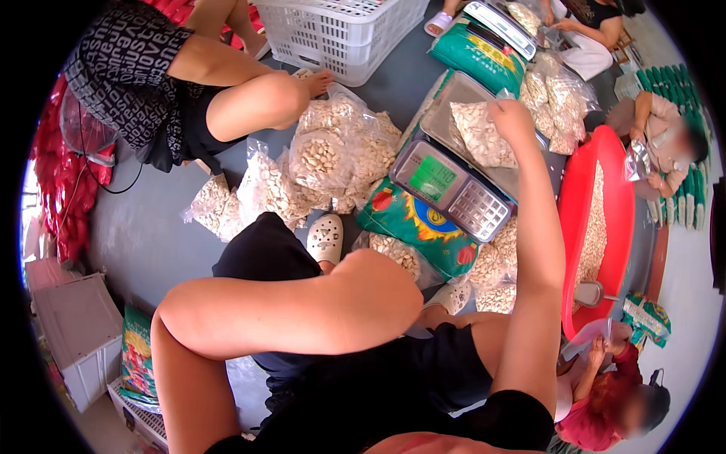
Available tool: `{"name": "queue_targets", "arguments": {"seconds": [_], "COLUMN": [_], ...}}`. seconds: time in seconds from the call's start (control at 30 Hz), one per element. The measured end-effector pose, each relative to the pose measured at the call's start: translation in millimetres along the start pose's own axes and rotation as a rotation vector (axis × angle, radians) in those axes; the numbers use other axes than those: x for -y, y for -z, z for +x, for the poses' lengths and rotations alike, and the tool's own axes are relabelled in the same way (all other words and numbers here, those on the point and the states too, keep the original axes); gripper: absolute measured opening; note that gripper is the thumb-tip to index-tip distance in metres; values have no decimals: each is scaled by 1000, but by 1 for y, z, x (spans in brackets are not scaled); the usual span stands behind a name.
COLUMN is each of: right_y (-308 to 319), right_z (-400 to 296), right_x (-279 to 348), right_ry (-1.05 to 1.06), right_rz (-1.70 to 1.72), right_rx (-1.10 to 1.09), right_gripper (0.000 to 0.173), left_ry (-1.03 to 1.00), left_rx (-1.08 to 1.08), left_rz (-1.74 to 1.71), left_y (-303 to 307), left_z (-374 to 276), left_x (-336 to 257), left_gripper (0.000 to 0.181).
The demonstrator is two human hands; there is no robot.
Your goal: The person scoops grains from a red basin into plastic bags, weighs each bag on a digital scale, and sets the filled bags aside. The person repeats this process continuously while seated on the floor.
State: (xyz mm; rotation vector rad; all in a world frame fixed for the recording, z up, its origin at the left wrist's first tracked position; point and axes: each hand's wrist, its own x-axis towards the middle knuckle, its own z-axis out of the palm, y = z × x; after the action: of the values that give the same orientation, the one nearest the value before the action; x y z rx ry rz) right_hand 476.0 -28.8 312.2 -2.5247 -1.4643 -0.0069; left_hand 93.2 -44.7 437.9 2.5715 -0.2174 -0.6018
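My right hand (510,119) grips the gathered top of a clear plastic bag of pale seeds or nuts (482,136) at the metal pan (465,93) of a digital scale. Whether the pan bears the bag's weight cannot be told. The scale's lit green display and keypad (486,210) face me. A green printed sack (414,227) lies under the scale. My left arm is bent across my lap; its far end (388,295) is near my knees, with the fingers hidden. A bit of clear plastic (418,332) shows beside it.
Filled bags (340,153) are heaped left of the scale, others (502,255) to its right. A red tub (621,227) holds loose seeds and a metal scoop (589,294). Beyond are a white crate (340,34) and a second scale (502,25). Several people sit around.
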Motion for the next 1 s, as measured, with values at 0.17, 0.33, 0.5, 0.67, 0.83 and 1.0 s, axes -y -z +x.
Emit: {"name": "queue_targets", "arguments": {"seconds": [0.17,0.33,0.5,0.67,0.83,1.0], "right_y": [44,64,2,-66,-134,-107], "right_z": [12,36,96,126,143,114], "right_x": [46,131,165,185,163,140], "right_ry": [-169,-192,-343,-109,-14,-63], "right_rz": [1026,1399,1383,856,382,599], "right_rx": [-97,-28,61,129,161,424], "right_gripper": [27,19,27,38,37,33], "left_ry": [-20,-42,3,71,78,110], "left_rx": [26,36,115,88,262,226], "left_rz": [-22,-55,-113,-178,-89,-108], "left_y": [10,7,12,6,18,14], "left_z": [-16,-14,-18,-30,-28,-22], "left_x": [-7,-5,2,7,13,12], "left_gripper": [11,14,14,14,16,16]}}
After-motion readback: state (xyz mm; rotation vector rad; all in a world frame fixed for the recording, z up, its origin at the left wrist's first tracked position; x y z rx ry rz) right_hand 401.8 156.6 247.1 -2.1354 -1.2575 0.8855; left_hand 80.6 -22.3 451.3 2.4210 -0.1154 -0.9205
